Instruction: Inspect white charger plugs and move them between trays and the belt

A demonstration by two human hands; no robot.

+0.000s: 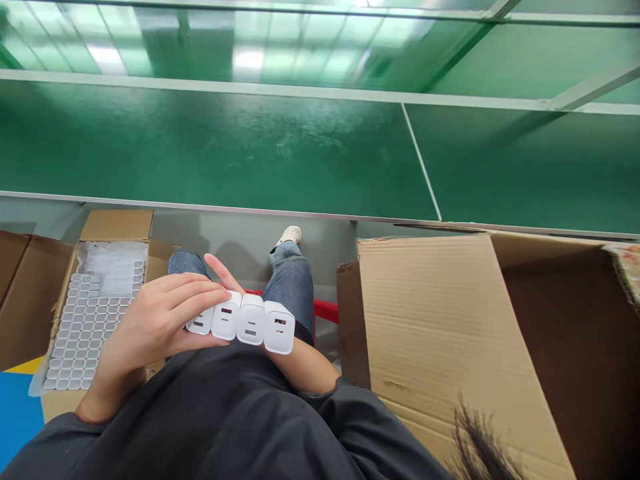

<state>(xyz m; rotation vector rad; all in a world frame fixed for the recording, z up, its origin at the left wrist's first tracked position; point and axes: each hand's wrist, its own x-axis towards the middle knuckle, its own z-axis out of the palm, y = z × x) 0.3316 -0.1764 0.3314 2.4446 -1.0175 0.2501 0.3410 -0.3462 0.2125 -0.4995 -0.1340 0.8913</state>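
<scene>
My left hand is closed over the left end of a row of several white USB charger housings, its fingers on top and thumb below. Each housing shows USB slots on the end facing me. My right hand is mostly hidden behind and under the same row, bearing it from beneath; one stretched finger sticks out past the far side. The row sits above my lap, side by side and slightly fanned.
At left, an open carton holds many white housings in rows and clear plastic bags. A large open cardboard box stands at right. Ahead runs a green-topped bench with white rails. Part of a red stool shows behind my leg.
</scene>
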